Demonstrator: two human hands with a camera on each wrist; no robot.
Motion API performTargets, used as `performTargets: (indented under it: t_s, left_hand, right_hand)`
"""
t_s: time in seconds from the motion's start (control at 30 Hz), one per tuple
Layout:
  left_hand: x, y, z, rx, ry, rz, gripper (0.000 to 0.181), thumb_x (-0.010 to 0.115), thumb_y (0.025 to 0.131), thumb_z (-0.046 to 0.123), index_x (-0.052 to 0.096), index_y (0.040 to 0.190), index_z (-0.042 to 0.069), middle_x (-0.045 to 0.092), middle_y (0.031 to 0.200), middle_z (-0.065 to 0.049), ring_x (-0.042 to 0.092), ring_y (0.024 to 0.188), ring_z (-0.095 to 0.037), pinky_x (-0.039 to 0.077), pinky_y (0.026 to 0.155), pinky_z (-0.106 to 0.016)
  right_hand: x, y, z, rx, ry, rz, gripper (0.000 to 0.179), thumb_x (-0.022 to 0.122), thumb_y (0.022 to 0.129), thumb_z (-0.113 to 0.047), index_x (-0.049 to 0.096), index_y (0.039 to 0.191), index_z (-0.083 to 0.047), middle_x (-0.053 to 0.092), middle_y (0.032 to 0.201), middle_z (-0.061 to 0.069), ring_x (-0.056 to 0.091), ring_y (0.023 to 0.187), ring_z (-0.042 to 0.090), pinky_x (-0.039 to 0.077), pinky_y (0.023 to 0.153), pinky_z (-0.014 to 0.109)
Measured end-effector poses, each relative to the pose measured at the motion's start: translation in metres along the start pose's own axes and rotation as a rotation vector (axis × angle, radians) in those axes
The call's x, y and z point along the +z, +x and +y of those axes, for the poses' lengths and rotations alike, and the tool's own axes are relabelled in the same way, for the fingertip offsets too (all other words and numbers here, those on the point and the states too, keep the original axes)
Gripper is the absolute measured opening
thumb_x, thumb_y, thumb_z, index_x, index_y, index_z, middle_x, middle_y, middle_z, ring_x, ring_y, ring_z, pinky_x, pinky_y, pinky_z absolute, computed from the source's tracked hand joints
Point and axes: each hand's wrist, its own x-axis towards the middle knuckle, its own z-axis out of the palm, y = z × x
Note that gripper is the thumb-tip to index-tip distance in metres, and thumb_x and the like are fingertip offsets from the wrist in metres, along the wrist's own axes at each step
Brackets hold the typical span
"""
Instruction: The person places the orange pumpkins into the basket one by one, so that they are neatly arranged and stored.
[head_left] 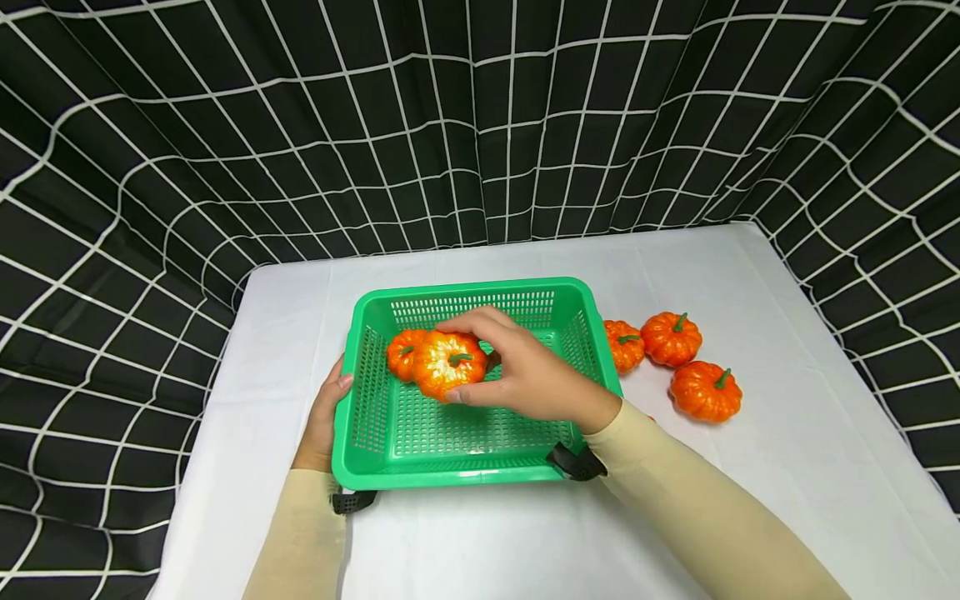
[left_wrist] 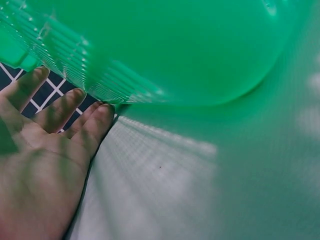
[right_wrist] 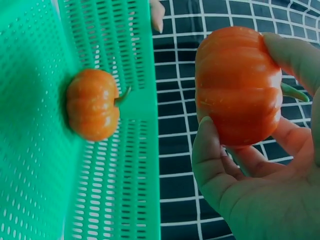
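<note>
In the head view, a green plastic basket stands on the white-covered table. My right hand is above it and grips an orange toy pumpkin between thumb and fingers. The right wrist view shows this pumpkin from the side, its green stem toward the palm. Another small pumpkin lies inside the basket against its left wall. My left hand is at the basket's left side, thumb at the rim. In the left wrist view, its fingers are extended, their tips against the outer wall.
To the right of the basket are several more pumpkins: one beside the rim, one behind and one nearer the front. Black cloth with a white grid hangs around the table.
</note>
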Motion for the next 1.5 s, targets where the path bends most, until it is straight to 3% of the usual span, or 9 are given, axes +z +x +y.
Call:
performTargets:
  t_s: [0.23, 0.83, 1.13, 1.5]
  left_hand:
    - [0.000, 0.001, -0.001, -0.008, 0.003, -0.008, 0.072, 0.035, 0.105, 0.029, 0.023, 0.176, 0.020, 0.039, 0.167, -0.015, 0.053, 0.134, -0.030, 0.053, 0.103, -0.039]
    - [-0.001, -0.002, 0.001, 0.005, 0.011, 0.001, 0.070, 0.033, 0.106, 0.030, 0.025, 0.175, 0.020, 0.038, 0.169, -0.011, 0.049, 0.140, -0.029, 0.052, 0.106, -0.038]
    - [-0.001, 0.001, -0.001, -0.002, 0.004, -0.002, 0.069, 0.035, 0.107, 0.031, 0.028, 0.174, 0.022, 0.043, 0.164, -0.012, 0.055, 0.134, -0.029, 0.055, 0.102, -0.042]
    - [0.000, -0.001, 0.000, -0.001, 0.013, -0.006, 0.069, 0.033, 0.107, 0.030, 0.026, 0.175, 0.020, 0.038, 0.168, -0.010, 0.044, 0.145, -0.027, 0.046, 0.112, -0.036]
  right_hand:
    - [0.008, 0.010, -0.001, 0.012, 0.034, -0.018, 0.066, 0.094, 0.088, -0.017, 0.064, 0.147, -0.013, 0.055, 0.142, 0.003, 0.055, 0.123, 0.021, 0.061, 0.089, 0.045]
    - [0.031, 0.038, -0.002, 0.016, 0.014, -0.124, 0.063, 0.091, 0.090, -0.015, 0.064, 0.146, -0.012, 0.055, 0.137, 0.002, 0.054, 0.122, 0.017, 0.058, 0.097, 0.035]
    - [0.031, 0.051, 0.003, 0.029, 0.033, -0.146, 0.063, 0.093, 0.088, -0.016, 0.065, 0.144, -0.010, 0.058, 0.134, 0.002, 0.053, 0.122, 0.017, 0.057, 0.095, 0.034]
    - [0.040, 0.052, 0.017, 0.066, 0.085, -0.307, 0.061, 0.091, 0.089, -0.018, 0.065, 0.143, -0.009, 0.058, 0.135, 0.001, 0.054, 0.124, 0.015, 0.053, 0.104, 0.036]
